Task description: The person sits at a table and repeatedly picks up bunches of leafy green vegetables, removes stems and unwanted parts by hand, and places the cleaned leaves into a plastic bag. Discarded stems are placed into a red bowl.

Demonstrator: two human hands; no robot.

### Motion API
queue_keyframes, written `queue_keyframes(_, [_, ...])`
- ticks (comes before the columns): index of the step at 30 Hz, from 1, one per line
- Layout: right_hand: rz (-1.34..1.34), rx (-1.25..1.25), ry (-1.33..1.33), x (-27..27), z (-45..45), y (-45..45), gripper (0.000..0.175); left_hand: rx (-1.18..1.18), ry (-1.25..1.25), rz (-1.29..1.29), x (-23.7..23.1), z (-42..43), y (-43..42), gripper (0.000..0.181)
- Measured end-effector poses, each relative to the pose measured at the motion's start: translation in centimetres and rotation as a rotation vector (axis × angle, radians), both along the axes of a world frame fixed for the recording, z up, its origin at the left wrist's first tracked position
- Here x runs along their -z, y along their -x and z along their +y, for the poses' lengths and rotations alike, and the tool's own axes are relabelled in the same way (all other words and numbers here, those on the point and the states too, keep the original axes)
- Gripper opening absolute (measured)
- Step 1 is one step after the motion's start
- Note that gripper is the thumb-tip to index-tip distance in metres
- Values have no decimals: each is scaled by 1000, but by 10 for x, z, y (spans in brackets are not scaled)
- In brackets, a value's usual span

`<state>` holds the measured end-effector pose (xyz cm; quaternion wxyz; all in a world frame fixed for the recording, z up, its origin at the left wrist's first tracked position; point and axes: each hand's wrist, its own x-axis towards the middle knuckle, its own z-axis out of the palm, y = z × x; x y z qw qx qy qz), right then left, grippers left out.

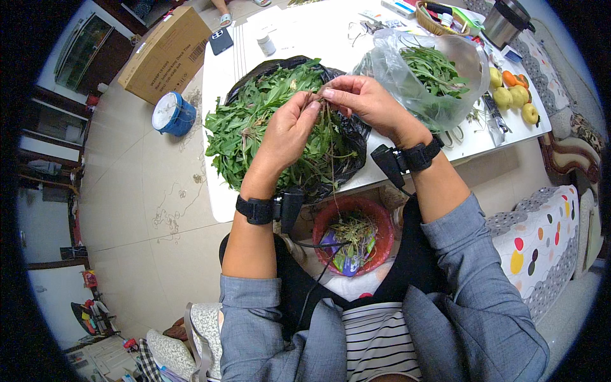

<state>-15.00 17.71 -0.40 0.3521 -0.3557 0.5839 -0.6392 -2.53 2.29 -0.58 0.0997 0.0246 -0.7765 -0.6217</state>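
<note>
My left hand (292, 131) and my right hand (370, 104) meet fingertip to fingertip over the table, both pinching the brownish stem end of a leafy green plant (326, 119). Its thin stems and leaves hang down below my fingers. Under my hands lies a large heap of jagged green leaves (253, 124) in a spread black plastic bag (355, 138). To the right, a clear plastic bag (382, 59) holds more long greens (434, 71). Below the table edge, a red basin (322, 224) contains plant scraps (355, 234) and some coloured packaging.
A phone (220, 41) and a small white bottle (265, 44) rest on the white table (305, 33). Fruit (508, 95), a wicker basket (441, 24) and a steel jug (506, 24) occupy its right side. A cardboard box (164, 55) and blue bucket (174, 114) stand on the floor.
</note>
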Motion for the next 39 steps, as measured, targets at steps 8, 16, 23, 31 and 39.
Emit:
queue_keyframes(8, [180,-61,-70,-5,4,-2,25,-19,413,42,-17,-4,-11,18])
queue_keyframes(16, [90,-151,-44,-1,2,-1,22,60,316,-9,-25,3,-11,19])
queue_keyframes(23, [59,-146,112,-4,1,-9,30,62,177,111,-19,4,-8,19])
queue_keyframes(31, [-156,-100,229,-6,2,-7,27,49,-628,-59,-9,13,-2,24])
queue_keyframes(39, [-222,-33,186,-9,14,4,25,-97,-448,-19,-8,-9,-3,30])
